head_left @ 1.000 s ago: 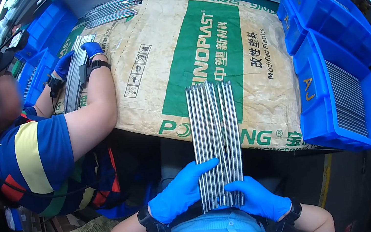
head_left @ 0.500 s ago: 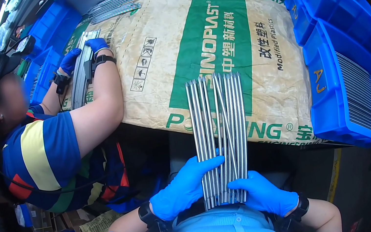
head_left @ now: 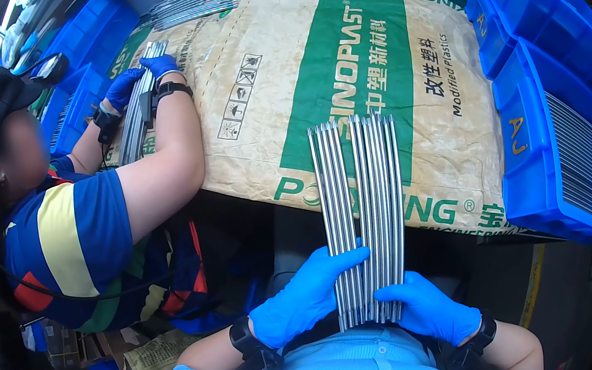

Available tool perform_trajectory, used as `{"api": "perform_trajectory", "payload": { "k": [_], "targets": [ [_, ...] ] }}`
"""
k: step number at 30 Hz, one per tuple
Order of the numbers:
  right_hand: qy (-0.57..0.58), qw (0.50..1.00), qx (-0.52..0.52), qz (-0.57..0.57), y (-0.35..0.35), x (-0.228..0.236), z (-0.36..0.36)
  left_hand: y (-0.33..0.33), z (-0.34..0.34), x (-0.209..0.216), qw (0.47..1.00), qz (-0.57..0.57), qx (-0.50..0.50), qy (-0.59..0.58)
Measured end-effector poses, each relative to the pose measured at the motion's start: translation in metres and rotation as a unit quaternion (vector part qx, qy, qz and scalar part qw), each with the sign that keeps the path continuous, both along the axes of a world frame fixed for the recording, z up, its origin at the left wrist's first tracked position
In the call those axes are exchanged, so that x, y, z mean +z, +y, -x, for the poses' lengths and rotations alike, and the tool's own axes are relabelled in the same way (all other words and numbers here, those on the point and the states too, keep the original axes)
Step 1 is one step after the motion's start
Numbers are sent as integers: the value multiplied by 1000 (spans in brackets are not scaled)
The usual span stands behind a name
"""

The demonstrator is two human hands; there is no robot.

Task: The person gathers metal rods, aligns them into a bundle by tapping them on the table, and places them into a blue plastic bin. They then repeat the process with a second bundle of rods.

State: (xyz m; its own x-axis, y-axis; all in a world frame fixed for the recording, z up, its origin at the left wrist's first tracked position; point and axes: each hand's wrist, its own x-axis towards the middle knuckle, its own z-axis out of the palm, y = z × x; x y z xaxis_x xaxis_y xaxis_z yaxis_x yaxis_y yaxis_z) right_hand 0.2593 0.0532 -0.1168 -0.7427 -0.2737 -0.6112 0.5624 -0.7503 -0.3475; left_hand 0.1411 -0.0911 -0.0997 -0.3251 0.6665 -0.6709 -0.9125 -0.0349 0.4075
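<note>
A fan of slim silver metal rods (head_left: 364, 204) stands nearly upright in front of me, the lower ends close to my body and the upper ends over the table edge. My left hand (head_left: 303, 294), in a blue glove, is closed on the left side of the bundle, thumb across the front. Lower down on the right side, my gloved right hand (head_left: 432, 307) grips the rods, its thumb also in front. The fingers behind the rods are hidden. A narrow gap splits the rods into two groups.
The table wears a brown printed sack (head_left: 261, 167). At the right stand blue bins (head_left: 525, 160), one holding many rods (head_left: 576, 155). To the left a co-worker (head_left: 87, 214) in blue gloves handles another rod bundle (head_left: 138, 118). More rods (head_left: 197, 4) lie at the far edge.
The rods that crossed in the middle now lie side by side, with a gap between two groups. The view has shifted slightly. The co-worker's hands still hold their bundle.
</note>
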Motion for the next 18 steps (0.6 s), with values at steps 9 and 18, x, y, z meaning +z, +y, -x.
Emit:
{"api": "perform_trajectory", "payload": {
  "k": [9,18],
  "targets": [
    [-9,999,37,-24,1,5,-2,-3,1,-10,1000,-20,-5,-17],
    [-27,999,28,-11,6,5,-2,-7,7,5,1000,-9,-20,-19]
  ]
}}
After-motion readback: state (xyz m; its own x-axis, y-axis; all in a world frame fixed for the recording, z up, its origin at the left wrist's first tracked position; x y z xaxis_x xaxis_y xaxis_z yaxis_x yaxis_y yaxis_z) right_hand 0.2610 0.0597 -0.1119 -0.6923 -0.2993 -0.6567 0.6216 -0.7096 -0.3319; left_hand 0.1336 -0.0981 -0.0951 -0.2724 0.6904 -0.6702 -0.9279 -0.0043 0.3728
